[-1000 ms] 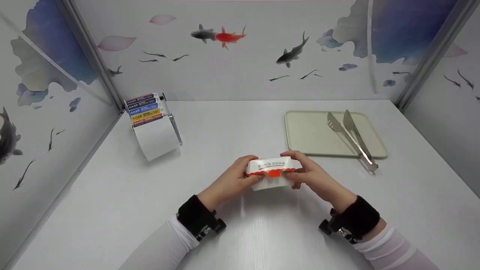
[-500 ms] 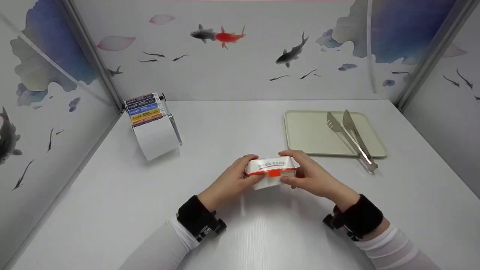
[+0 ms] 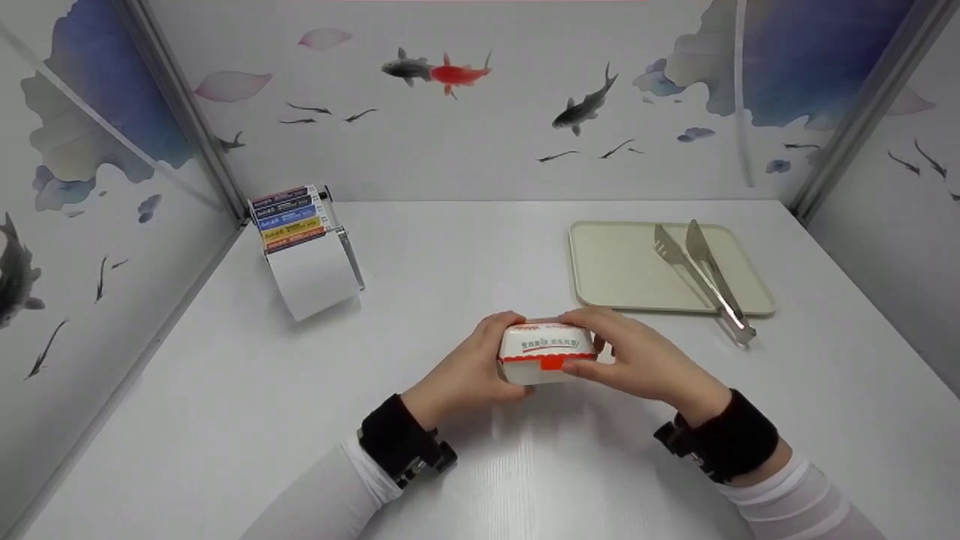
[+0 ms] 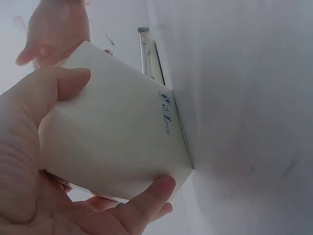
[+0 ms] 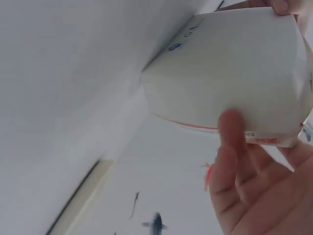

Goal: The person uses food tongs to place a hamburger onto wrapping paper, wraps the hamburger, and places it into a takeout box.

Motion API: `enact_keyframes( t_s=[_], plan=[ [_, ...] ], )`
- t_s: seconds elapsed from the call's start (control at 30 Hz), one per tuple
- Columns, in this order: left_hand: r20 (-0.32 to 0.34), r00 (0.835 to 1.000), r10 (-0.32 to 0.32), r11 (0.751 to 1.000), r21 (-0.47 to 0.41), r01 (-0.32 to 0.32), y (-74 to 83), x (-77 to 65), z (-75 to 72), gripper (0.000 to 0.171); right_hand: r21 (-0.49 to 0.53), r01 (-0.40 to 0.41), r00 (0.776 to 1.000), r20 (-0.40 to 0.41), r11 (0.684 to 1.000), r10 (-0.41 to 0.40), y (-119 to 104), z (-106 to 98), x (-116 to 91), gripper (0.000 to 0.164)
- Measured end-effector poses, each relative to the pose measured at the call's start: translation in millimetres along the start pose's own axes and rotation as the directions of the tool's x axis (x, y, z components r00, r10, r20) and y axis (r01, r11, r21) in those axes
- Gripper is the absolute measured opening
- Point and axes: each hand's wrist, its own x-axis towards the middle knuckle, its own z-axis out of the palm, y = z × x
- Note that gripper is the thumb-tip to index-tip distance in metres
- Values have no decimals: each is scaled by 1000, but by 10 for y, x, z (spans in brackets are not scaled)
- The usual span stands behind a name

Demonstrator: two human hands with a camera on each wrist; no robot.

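A small white paper food box (image 3: 547,348) with a scalloped red trim line and a red front tab is between both hands, low over the white table. My left hand (image 3: 471,367) grips its left end, thumb low on the front and fingers behind. In the left wrist view the plain white wall of the box (image 4: 117,117) carries blue lettering, with a thumb and a fingertip on it. My right hand (image 3: 645,356) holds the right end, its thumb at the red tab and fingers over the far top edge. The right wrist view shows the right thumb (image 5: 231,128) over the box wall.
A beige tray (image 3: 615,262) lies at the back right, with metal tongs (image 3: 709,277) across it, their end overhanging its near edge. At the back left stands a holder (image 3: 289,225) with coloured labelled strips and a white sheet. Printed walls (image 3: 480,150) enclose the table (image 3: 420,262).
The box has shifted slightly nearer and tipped, showing more of its top. My left thumb has slid down to its lower edge. The right thumb has moved left to the red tab.
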Motion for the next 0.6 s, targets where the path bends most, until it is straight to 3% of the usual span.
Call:
enact_keyframes(
  t_s=[0.1,0.17,0.37,0.6],
  plan=[
    [9,1000,0,1000,-1,0,27,-9,9,91,-138,57,990,-124,989,-75,-76,28,-18,56],
    [20,1000,0,1000,-2,0,39,-16,13,91,-192,108,977,-161,975,-140,-107,53,-22,56],
    [43,999,-3,1000,12,2,50,-30,15,92,-246,248,951,-122,937,-284,-111,75,-23,52],
    [62,998,6,1000,9,-7,69,-36,-1,93,-182,292,940,-127,939,-317,-96,56,-21,42]
  ],
)
